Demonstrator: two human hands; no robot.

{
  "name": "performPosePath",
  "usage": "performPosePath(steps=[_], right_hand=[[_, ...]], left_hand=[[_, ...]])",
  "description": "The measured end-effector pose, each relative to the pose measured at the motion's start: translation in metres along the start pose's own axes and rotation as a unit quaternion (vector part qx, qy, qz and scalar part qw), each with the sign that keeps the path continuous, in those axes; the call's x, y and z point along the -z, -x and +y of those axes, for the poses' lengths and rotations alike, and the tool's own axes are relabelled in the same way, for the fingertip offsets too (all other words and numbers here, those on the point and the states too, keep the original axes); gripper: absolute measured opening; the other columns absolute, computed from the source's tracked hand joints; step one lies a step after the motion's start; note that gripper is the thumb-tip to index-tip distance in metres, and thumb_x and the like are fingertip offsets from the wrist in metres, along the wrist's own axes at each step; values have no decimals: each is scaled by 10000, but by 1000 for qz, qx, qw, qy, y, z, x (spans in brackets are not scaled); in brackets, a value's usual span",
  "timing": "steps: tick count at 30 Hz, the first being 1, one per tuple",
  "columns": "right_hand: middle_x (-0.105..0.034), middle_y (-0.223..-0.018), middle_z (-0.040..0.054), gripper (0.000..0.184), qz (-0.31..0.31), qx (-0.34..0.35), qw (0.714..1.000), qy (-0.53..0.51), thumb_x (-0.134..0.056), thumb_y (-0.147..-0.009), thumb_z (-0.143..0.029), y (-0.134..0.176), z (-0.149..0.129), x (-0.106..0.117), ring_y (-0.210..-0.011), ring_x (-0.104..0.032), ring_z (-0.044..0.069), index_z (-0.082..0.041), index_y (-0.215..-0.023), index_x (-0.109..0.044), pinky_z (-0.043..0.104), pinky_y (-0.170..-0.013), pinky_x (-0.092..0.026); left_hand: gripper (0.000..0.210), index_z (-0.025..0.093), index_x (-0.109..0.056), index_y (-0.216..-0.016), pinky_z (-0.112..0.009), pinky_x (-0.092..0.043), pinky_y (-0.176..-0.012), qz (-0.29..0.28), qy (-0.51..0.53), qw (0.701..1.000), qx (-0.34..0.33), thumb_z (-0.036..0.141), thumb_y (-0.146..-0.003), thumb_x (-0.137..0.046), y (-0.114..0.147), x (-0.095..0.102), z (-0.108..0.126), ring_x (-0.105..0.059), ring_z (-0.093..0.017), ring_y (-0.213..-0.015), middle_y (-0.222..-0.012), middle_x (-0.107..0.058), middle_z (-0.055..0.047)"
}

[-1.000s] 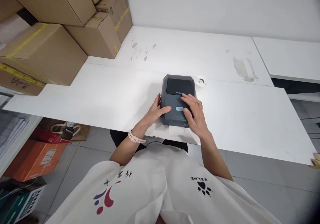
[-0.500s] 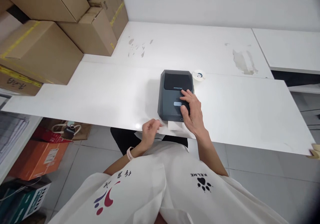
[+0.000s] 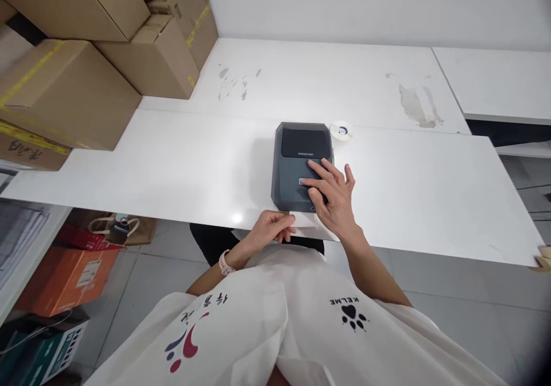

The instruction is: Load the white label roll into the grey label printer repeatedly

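Observation:
A dark grey label printer [image 3: 293,185] sits near the table's front edge, a black window in its top and a small light button [image 3: 303,182] below that. My right hand [image 3: 333,199] rests over its right side with fingers spread, one fingertip at the button. White label paper [image 3: 305,220] sticks out of the printer's front. At the left side of this paper is my left hand [image 3: 273,226], thumb and fingers closed on its edge; the exact grip is partly hidden. Behind the printer's right corner lies a white label roll [image 3: 344,131].
The white table [image 3: 193,162] runs across the view, with worn patches [image 3: 417,105] at the back. Cardboard boxes [image 3: 69,93] are stacked at the left end. Below on the left are an orange box [image 3: 64,277] and a paper bag [image 3: 144,234].
My left hand has moved right to the label paper and closed at its edge. My right hand's fingers have spread, and one fingertip has come to the button.

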State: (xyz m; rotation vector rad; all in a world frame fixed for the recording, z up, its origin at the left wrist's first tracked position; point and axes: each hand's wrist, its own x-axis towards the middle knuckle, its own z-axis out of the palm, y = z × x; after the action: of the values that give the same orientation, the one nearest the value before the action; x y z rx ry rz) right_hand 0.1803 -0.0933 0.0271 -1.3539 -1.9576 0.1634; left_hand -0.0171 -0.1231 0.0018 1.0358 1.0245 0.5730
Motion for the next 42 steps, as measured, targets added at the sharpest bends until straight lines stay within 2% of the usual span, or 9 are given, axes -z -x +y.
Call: performPosePath(steps=[4,8,14,17,21,26,32,38,42], right_hand=[[-558,-1475,21,242,-24,1,1000,8,-454,-1014,-394,2,-6,4,-1463,-386,291,-303,-1133,-643,625,-1223,-108],[-451,-1555,59,376,17,1,998,-60,-433,-995,-494,9,-7,9,-1458,-382,317,-306,-1299,-550,602,-1196,-247],[-322,-1614,64,622,112,59,988,-87,-364,-969,-622,-24,1,20,-1485,-319,346,-342,-1521,-303,621,-1148,-334],[-303,-1618,48,629,147,104,981,-77,-309,-978,-640,-71,6,29,-1502,-294,324,-354,-1536,-258,600,-1186,-304],[-283,-1621,-25,622,168,73,979,-93,-204,-972,-683,-137,15,40,-1507,-305,271,-452,-1546,-154,512,-1190,-358],[-232,-1638,-110,711,123,100,981,-114,-327,-912,-741,-177,19,53,-1545,-191,312,-548,-1541,-57,540,-1175,-364],[-338,-1603,-37,533,164,129,976,-64,-311,-1017,-554,-165,12,57,-1475,-363,264,-432,-1533,-250,485,-1210,-325],[-329,-1607,-48,704,154,125,980,10,-240,-958,-682,-193,27,43,-1525,-251,268,-480,-1569,46,536,-1180,-338],[-436,-1536,-81,766,127,146,981,2,-260,-920,-740,-225,39,41,-1534,-166,203,-501,-1552,100,518,-1218,-260]], left_hand=[[582,202,-514,-452,-282,-318,-500,186,-11,979,-87,602,-874,-539,0,14,-2,-360,-88,-446,-434,-402,21],[486,204,-578,-549,-273,-339,-512,246,30,957,-152,530,-907,-529,-1,25,6,-391,-94,-490,-494,-438,16],[295,196,-648,-776,-244,-380,-513,257,25,954,-152,470,-866,-589,-21,39,23,-450,-88,-539,-667,-560,7],[332,220,-648,-1068,-258,-491,-644,243,-40,958,-143,462,-844,-614,-41,42,35,-620,-151,-825,-1047,-675,-64],[542,239,-532,-1303,-316,-516,-849,224,-129,958,-122,496,-834,-621,-69,41,49,-599,-232,-1148,-1375,-579,-108],[594,237,-482,-1331,-349,-505,-880,243,-230,935,-116,435,-796,-646,-90,39,63,-581,-264,-1196,-1401,-571,-103],[629,203,-454,-1338,-369,-498,-870,242,-295,919,-101,342,-754,-645,-92,35,75,-594,-290,-1193,-1379,-591,-123],[630,232,-455,-1352,-375,-505,-865,252,-282,919,-110,356,-761,-637,-92,35,70,-606,-284,-1176,-1394,-587,-94],[635,256,-449,-1371,-365,-513,-868,256,-264,922,-122,376,-774,-631,-95,36,62,-620,-264,-1151,-1406,-579,-76]])
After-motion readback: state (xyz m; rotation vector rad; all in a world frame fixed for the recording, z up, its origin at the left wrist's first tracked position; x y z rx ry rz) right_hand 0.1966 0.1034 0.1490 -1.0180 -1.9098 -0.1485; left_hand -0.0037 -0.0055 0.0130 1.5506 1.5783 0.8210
